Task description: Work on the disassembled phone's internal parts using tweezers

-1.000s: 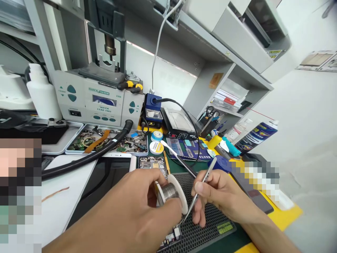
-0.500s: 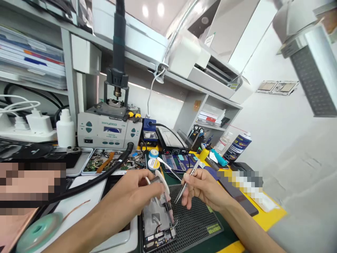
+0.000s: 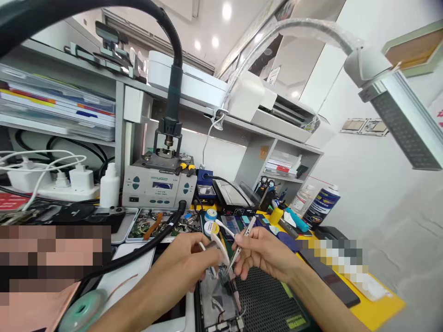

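My left hand (image 3: 198, 258) is closed on a white piece with curved edges (image 3: 220, 249), just above an opened phone-like device (image 3: 221, 295). Most of that piece is hidden by the fingers, so its kind is unclear. My right hand (image 3: 259, 251) pinches metal tweezers (image 3: 242, 244), whose tips point down at the device's right edge, close beside the white piece. Bare grey metal, a small cable and circuit parts show inside the device, and a pinkish strip runs along its right side. Under it lies a black perforated mat (image 3: 273, 299).
Behind stand a hot-air station (image 3: 159, 186), a tray of circuit boards (image 3: 148, 226) and small round tins (image 3: 211, 228). A black hose (image 3: 145, 249) crosses on the left above a green spool (image 3: 83, 309). A spray can (image 3: 321, 206) and a dark flat panel (image 3: 328, 276) are at right.
My head view has tilted up and shifted left, so everything sits further right and lower. The tweezer tips have come closer to the device and the white piece. Both hands keep their holds.
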A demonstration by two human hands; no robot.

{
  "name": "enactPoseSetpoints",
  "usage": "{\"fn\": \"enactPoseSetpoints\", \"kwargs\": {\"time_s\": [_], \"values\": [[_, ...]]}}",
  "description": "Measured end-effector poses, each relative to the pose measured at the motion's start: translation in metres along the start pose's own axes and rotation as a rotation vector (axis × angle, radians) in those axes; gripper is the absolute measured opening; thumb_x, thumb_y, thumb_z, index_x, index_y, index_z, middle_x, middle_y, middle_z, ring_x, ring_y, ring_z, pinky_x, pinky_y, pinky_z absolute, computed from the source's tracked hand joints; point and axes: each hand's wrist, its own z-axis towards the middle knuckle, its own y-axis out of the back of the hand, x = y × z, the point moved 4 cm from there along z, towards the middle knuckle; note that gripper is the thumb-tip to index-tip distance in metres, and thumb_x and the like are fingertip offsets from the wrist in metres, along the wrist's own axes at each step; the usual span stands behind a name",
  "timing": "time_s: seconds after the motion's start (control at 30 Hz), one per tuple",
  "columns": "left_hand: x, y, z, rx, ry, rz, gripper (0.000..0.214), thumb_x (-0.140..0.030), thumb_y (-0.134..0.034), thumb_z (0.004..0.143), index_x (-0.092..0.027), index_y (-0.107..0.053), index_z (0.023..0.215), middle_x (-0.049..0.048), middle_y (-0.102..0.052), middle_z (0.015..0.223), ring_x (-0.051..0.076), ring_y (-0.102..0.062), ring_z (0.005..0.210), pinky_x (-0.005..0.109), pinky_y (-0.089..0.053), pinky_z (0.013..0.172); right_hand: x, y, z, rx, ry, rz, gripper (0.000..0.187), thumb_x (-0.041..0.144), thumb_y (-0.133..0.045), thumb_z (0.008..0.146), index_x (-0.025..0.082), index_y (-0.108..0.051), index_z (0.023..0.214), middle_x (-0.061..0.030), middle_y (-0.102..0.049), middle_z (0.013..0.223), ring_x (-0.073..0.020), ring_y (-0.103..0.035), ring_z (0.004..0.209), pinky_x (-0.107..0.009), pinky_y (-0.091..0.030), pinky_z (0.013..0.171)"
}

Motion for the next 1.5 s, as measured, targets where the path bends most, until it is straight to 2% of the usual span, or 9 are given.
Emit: {"fn": "enactPoseSetpoints", "kwargs": {"time_s": [0.2, 0.57, 0.77, 0.97, 1.13, 1.3, 1.5], "values": [[0.008, -0.002, 0.003, 0.028, 0.030, 0.037, 0.031, -0.052, -0.069, 0.082, -0.021, -0.063, 0.080, 0.0024, -0.070, 0.083, 0.019, -0.050, 0.068, 0.032, -0.034, 0.057, -0.010, 0.001, -0.006, -0.017, -0.020, 0.021, 0.030, 0.036, -0.071, 0.107, 0.017, -0.069, 0.130, -0.0092, -0.075, 0.123, -0.0240, -0.077, 0.097, -0.042, -0.067, 0.083], [0.004, 0.001, 0.002, -0.030, 0.025, 0.078, 0.039, -0.061, -0.069, 0.082, -0.022, -0.063, 0.078, 0.0013, -0.066, 0.079, 0.021, -0.050, 0.069, 0.033, -0.033, 0.057, -0.010, -0.004, -0.012, -0.017, -0.025, 0.018, 0.027, 0.041, -0.068, 0.109, 0.015, -0.072, 0.117, -0.0048, -0.077, 0.103, -0.0179, -0.075, 0.078, -0.034, -0.065, 0.070], [0.005, 0.006, 0.004, -0.070, -0.012, 0.060, 0.041, -0.062, -0.070, 0.082, -0.022, -0.063, 0.076, 0.0031, -0.068, 0.079, 0.021, -0.051, 0.068, 0.033, -0.035, 0.056, -0.010, -0.008, -0.012, -0.015, -0.040, 0.003, 0.027, 0.041, -0.068, 0.109, 0.014, -0.073, 0.113, -0.0035, -0.077, 0.098, -0.0167, -0.074, 0.073, -0.032, -0.064, 0.067], [0.005, 0.017, 0.005, -0.128, -0.023, 0.052, 0.041, -0.062, -0.071, 0.082, -0.022, -0.064, 0.076, 0.0054, -0.071, 0.082, 0.023, -0.057, 0.070, 0.034, -0.045, 0.059, -0.007, -0.007, -0.014, -0.049, -0.032, 0.016, 0.027, 0.040, -0.068, 0.109, 0.015, -0.072, 0.116, -0.0041, -0.077, 0.101, -0.0171, -0.075, 0.075, -0.032, -0.065, 0.067], [0.005, 0.012, 0.004, -0.103, -0.006, 0.057, 0.039, -0.060, -0.071, 0.078, -0.022, -0.065, 0.075, 0.0056, -0.070, 0.082, 0.023, -0.056, 0.070, 0.034, -0.044, 0.056, -0.001, -0.005, -0.013, -0.102, 0.004, 0.053, 0.027, 0.040, -0.068, 0.109, 0.015, -0.071, 0.119, -0.0050, -0.076, 0.105, -0.0179, -0.075, 0.078, -0.033, -0.065, 0.068], [-0.001, 0.004, 0.000, -0.080, 0.003, 0.073, 0.036, -0.057, -0.069, 0.076, -0.022, -0.065, 0.071, 0.0032, -0.068, 0.076, 0.021, -0.052, 0.065, 0.032, -0.037, 0.054, -0.004, -0.011, -0.011, -0.080, -0.005, 0.071, 0.028, 0.042, -0.067, 0.109, 0.015, -0.072, 0.113, -0.0029, -0.076, 0.096, -0.0159, -0.073, 0.071, -0.030, -0.063, 0.064], [-0.003, 0.001, -0.001, -0.099, 0.014, 0.112, 0.036, -0.058, -0.069, 0.074, -0.023, -0.063, 0.069, 0.0030, -0.066, 0.073, 0.023, -0.053, 0.067, 0.032, -0.034, 0.054, -0.008, -0.012, -0.010, -0.049, -0.010, 0.073, 0.026, 0.040, -0.068, 0.109, 0.015, -0.072, 0.111, -0.0022, -0.076, 0.094, -0.0154, -0.073, 0.070, -0.030, -0.064, 0.063]]}}
